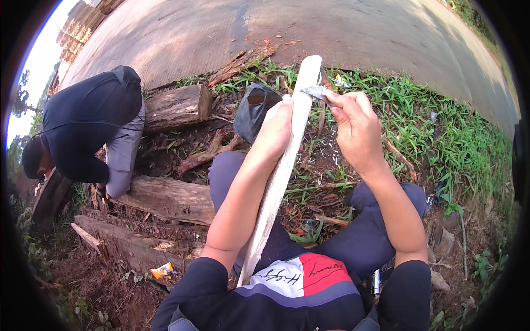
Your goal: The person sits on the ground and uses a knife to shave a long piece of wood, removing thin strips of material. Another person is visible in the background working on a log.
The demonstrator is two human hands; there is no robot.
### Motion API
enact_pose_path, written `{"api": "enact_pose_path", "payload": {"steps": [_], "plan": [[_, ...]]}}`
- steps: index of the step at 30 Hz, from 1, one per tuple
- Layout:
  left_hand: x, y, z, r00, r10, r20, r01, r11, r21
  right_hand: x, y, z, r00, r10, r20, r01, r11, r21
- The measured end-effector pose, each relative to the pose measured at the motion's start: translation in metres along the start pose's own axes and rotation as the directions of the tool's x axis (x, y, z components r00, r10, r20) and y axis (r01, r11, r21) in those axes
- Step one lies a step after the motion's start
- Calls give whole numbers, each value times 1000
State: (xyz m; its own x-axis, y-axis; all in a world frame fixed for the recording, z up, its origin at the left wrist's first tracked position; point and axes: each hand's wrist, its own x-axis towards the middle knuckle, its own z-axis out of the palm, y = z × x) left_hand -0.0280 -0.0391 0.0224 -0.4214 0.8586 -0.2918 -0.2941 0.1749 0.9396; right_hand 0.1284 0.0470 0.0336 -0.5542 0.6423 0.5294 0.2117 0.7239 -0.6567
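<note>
I'm watching from far off. R hand [356, 124] is closed in a pinch on a small metal blade [316, 92]. L hand [274, 129] is wrapped on the long pale wood strip [292, 143], which sits just right of it, b/w the two hands. The L thumb [286, 102] is up on the wood, v. near the blade.

That's the bit I worry abt. If the blade skids, it could nick the thumb, b/c they're so close & I think the wood may be slick. It could also dig in too deep & snag if R hand tilts it. The strip might roll too, b/c I see only one hand on it; can't tell what props its low end.

Long way of the strip: it runs from the shirt [309, 311], nearer the body than L hand, up past L hand. The far end points away from the body & a bit right, tip just beyond both hands.

Just left of L hand: a dark bag [251, 113]. Farther left, a log [179, 107], then a bent-over person [88, 121]. Right of R hand: lots of grass [436, 121]. Way past both hands: pavement [342, 33].
</note>
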Motion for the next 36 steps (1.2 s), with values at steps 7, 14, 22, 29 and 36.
{"api": "enact_pose_path", "payload": {"steps": [7,14,22,29,36], "plan": [[-3,-6,5,997,82,-7,-81,996,32,0,3,5,997,-7,-78,5,1000,-24],[-19,-28,37,980,157,125,-181,958,223,49,75,-20,919,207,-337,-226,974,-19],[-1,5,-13,998,1,59,4,996,-87,6,6,0,1000,-8,0,8,995,104],[-1,1,-18,994,-65,85,78,985,-152,0,-6,13,998,-57,23,54,992,115],[-11,17,-12,983,-159,89,172,970,-169,8,-5,19,998,-44,-53,51,988,146]]}}
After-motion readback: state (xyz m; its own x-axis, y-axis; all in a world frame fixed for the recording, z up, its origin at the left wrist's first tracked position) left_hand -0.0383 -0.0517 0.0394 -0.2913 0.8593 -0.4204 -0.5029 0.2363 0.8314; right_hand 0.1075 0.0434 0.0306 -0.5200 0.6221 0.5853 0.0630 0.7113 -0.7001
